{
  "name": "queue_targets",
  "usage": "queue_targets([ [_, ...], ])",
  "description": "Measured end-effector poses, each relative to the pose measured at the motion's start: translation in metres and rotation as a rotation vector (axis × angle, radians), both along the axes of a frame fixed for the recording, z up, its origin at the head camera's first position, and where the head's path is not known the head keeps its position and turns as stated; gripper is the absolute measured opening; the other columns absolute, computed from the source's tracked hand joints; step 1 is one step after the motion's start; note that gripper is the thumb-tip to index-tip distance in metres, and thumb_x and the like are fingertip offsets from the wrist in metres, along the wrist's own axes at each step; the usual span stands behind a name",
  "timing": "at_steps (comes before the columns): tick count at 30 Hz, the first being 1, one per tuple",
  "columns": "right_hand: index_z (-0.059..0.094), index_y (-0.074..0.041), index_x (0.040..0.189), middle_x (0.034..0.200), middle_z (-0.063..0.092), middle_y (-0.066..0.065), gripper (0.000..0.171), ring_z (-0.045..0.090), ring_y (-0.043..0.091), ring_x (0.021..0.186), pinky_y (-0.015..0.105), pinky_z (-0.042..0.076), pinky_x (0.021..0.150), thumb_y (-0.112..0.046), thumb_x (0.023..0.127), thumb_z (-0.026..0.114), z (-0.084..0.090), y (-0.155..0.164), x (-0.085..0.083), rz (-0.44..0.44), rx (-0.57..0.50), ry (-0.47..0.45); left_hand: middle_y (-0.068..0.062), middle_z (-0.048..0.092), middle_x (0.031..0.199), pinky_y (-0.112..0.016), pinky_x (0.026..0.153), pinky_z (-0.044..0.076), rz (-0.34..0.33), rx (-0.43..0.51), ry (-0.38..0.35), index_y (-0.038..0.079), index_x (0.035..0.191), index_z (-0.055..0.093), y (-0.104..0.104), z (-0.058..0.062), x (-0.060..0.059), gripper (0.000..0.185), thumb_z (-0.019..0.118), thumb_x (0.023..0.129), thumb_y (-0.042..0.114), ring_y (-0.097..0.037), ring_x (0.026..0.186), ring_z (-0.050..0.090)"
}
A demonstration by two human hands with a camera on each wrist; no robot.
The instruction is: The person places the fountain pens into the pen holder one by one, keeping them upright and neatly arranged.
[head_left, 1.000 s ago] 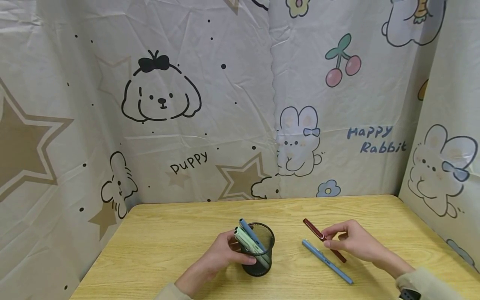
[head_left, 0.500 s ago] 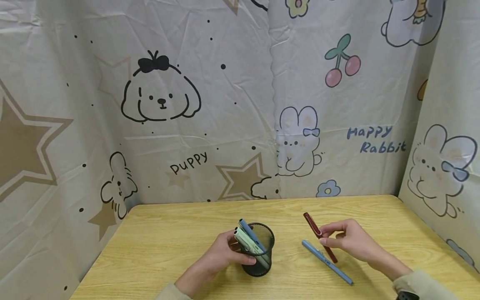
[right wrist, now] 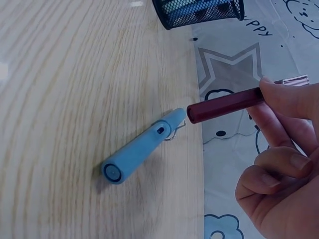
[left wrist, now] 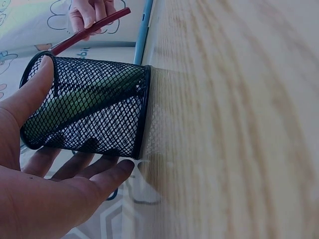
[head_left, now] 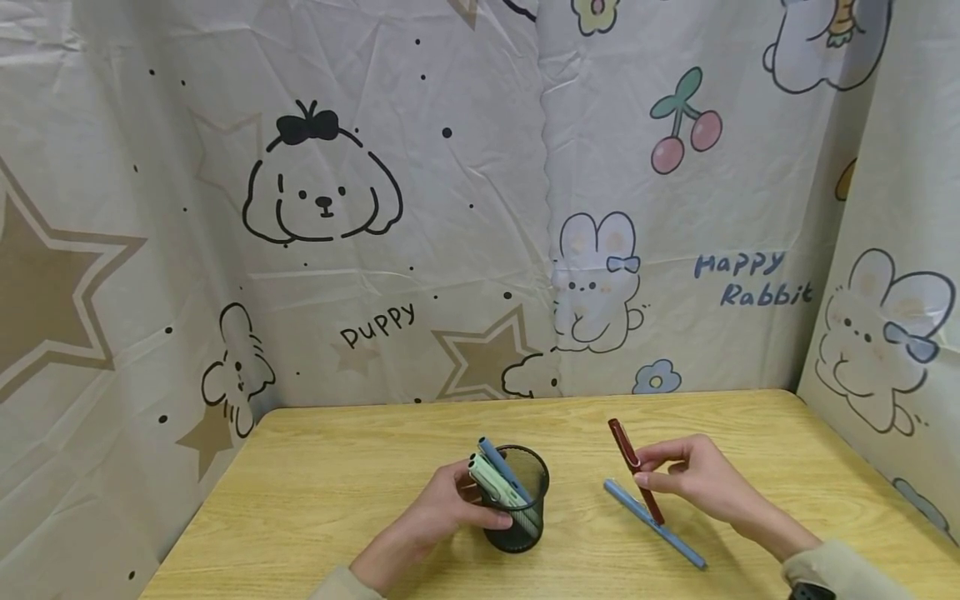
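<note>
Wooden table [head_left: 337, 467], head view. Printed cloth backdrop [head_left: 450, 208] behind it; readable words "puppy" and "Happy Rabbit". One black mesh pen cup [head_left: 517, 508] stands upright near the table's middle front. Left hand [head_left: 450, 508] wraps its side, thumb across the front of the mesh. Three pens lean out of the cup up-left: two green pens [head_left: 491, 483] and one blue-grey pen [head_left: 498, 467]. Right hand [head_left: 697, 479] pinches one dark red pen [head_left: 633, 467] between thumb and forefinger, other fingers curled. Red pen is lifted off the table, long axis steep, upper end pointing away and a little left, lower end toward the person. One light blue pen [head_left: 652, 523] lies flat just beneath it, long axis running from far-left to near-right. No writing legible on any pen.

Left wrist view. Left hand [left wrist: 45, 189] cups the pen cup [left wrist: 94, 109], thumb over the rim, fingers under the wall. Green barrel shows through the mesh. Dark red pen [left wrist: 89, 31] and right-hand fingers [left wrist: 87, 12] at top; light blue pen [left wrist: 142, 30] beside them.

Right wrist view. Right hand [right wrist: 279, 164] grips the dark red pen [right wrist: 227, 105]; its free end points at the light blue pen [right wrist: 142, 152], close over that pen's clip. Pen cup [right wrist: 199, 11] at top edge. Backdrop lettering partly readable: "PPY".
</note>
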State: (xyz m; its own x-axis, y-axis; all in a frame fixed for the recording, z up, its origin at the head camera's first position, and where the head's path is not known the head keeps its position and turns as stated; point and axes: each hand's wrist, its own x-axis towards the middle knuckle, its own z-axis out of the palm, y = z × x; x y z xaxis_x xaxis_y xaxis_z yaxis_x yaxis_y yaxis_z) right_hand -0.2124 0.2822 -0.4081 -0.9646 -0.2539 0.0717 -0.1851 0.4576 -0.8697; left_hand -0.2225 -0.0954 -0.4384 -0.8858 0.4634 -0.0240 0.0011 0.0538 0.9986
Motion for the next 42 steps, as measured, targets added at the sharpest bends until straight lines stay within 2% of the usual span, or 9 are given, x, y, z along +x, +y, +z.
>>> queue_targets([
  [5, 0.076, 0.006, 0.119, 0.101, 0.075, 0.008, 0.031, 0.069, 0.02, 0.085, 0.029, 0.054, 0.075, -0.012, 0.094, 0.08, 0.001, -0.002, 0.001, -0.014, 0.012, 0.008, -0.007, 0.071, 0.12, -0.042, 0.104, 0.051, -0.002, 0.002, -0.001, 0.006, 0.129, 0.069, 0.0, -0.001, -0.001, 0.056, 0.092, 0.078, 0.001, -0.029, 0.12, 0.064],
  [9, 0.078, 0.003, 0.117, 0.1, 0.075, 0.006, 0.029, 0.064, 0.017, 0.09, 0.027, 0.05, 0.074, -0.013, 0.092, 0.082, 0.002, -0.005, 0.002, -0.039, 0.026, 0.027, -0.008, 0.07, 0.12, -0.041, 0.102, 0.052, -0.008, 0.015, 0.0, 0.006, 0.132, 0.068, 0.0, -0.001, -0.001, 0.058, 0.091, 0.079, 0.001, -0.03, 0.12, 0.064],
  [14, 0.079, 0.001, 0.115, 0.098, 0.076, 0.005, 0.029, 0.048, 0.013, 0.07, 0.027, 0.038, 0.062, -0.014, 0.091, 0.083, 0.005, -0.009, 0.003, -0.045, 0.017, 0.033, -0.008, 0.07, 0.12, -0.041, 0.101, 0.052, -0.008, 0.01, 0.002, 0.006, 0.131, 0.069, 0.001, -0.001, 0.0, 0.058, 0.091, 0.079, 0.001, -0.03, 0.12, 0.064],
  [17, 0.079, 0.001, 0.114, 0.098, 0.076, 0.005, 0.029, 0.043, 0.012, 0.068, 0.027, 0.036, 0.062, -0.016, 0.091, 0.083, 0.006, -0.011, 0.003, -0.037, 0.014, 0.039, -0.008, 0.07, 0.12, -0.041, 0.102, 0.051, -0.009, 0.012, -0.001, 0.006, 0.131, 0.068, 0.0, 0.0, -0.001, 0.057, 0.091, 0.079, 0.002, -0.03, 0.12, 0.064],
  [22, 0.08, -0.002, 0.114, 0.102, 0.077, 0.005, 0.028, 0.053, 0.016, 0.085, 0.027, 0.044, 0.074, -0.019, 0.092, 0.084, 0.01, -0.014, 0.003, -0.034, 0.014, 0.04, -0.008, 0.07, 0.121, -0.041, 0.102, 0.052, -0.009, 0.014, 0.003, 0.006, 0.136, 0.066, 0.0, -0.001, -0.001, 0.062, 0.091, 0.079, 0.002, -0.03, 0.12, 0.064],
  [25, 0.08, -0.002, 0.115, 0.104, 0.077, 0.006, 0.03, 0.055, 0.018, 0.09, 0.028, 0.047, 0.078, -0.021, 0.092, 0.084, 0.012, -0.016, 0.003, -0.041, 0.009, 0.032, -0.007, 0.07, 0.121, -0.04, 0.102, 0.052, -0.005, 0.015, -0.002, 0.005, 0.138, 0.066, 0.0, -0.001, -0.001, 0.064, 0.091, 0.079, 0.002, -0.03, 0.12, 0.064],
  [36, 0.075, 0.006, 0.122, 0.103, 0.078, 0.011, 0.039, 0.069, 0.023, 0.092, 0.028, 0.056, 0.078, -0.017, 0.092, 0.084, 0.019, -0.025, 0.004, -0.011, -0.071, 0.049, -0.007, 0.07, 0.121, -0.041, 0.101, 0.052, -0.01, 0.018, -0.004, 0.004, 0.143, 0.062, -0.001, 0.0, -0.001, 0.07, 0.091, 0.079, 0.001, -0.03, 0.12, 0.064],
  [42, 0.074, 0.007, 0.124, 0.103, 0.078, 0.012, 0.041, 0.072, 0.022, 0.095, 0.029, 0.058, 0.083, -0.018, 0.092, 0.084, 0.024, -0.029, 0.002, -0.002, -0.102, 0.049, -0.006, 0.071, 0.12, -0.042, 0.103, 0.052, -0.002, 0.001, 0.003, 0.004, 0.134, 0.066, 0.0, 0.001, 0.0, 0.06, 0.091, 0.079, 0.0, -0.03, 0.122, 0.064],
])
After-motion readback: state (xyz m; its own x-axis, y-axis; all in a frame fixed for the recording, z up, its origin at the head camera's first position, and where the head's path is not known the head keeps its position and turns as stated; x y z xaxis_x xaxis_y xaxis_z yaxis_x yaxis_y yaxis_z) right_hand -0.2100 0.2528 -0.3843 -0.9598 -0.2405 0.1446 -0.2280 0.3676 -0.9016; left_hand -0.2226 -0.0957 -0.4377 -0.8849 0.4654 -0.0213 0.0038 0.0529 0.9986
